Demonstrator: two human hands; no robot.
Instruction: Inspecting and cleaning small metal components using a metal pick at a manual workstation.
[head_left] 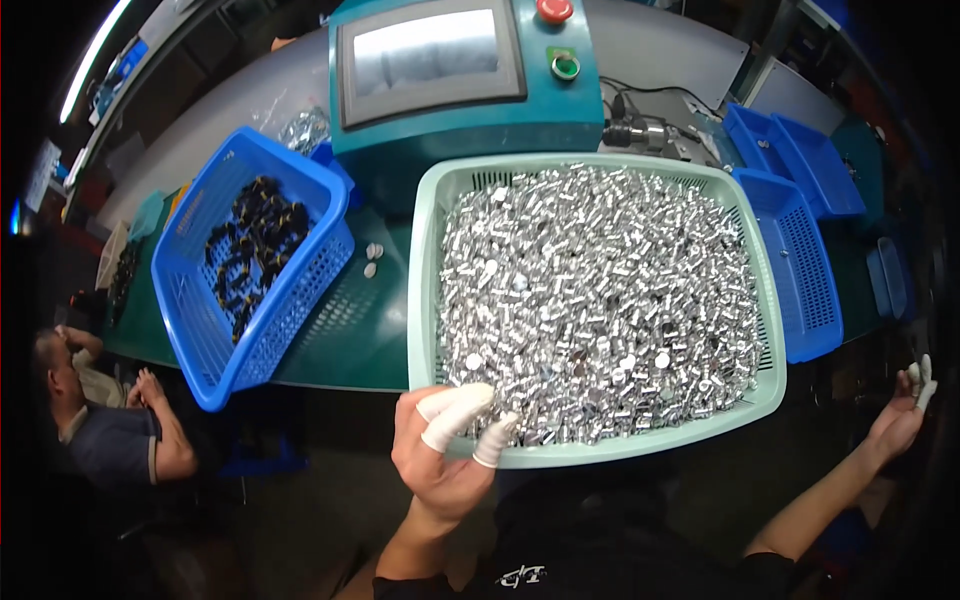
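Observation:
A pale green plastic basket (426, 290) stands before me, heaped with small shiny metal cylinders (600, 290). Over its near left corner is my left hand (445, 455), white finger cots on its fingertips. Its fingers are half bent and apart, with a gap between thumb and fingers; I see nothing held in them. My right hand (895, 420) is out at the far right, away from the basket. White cots cover some of its fingertips too. Its fingers look loosely apart, and no held thing shows, though it is small near the picture's rim.
Left on the green table (375, 345) sits a blue basket (190, 290) of black parts. Behind stands a teal machine (460, 125) with a screen and a red button (554, 10). Blue trays (800, 260) lie at right. Another person (115, 430) sits at far left.

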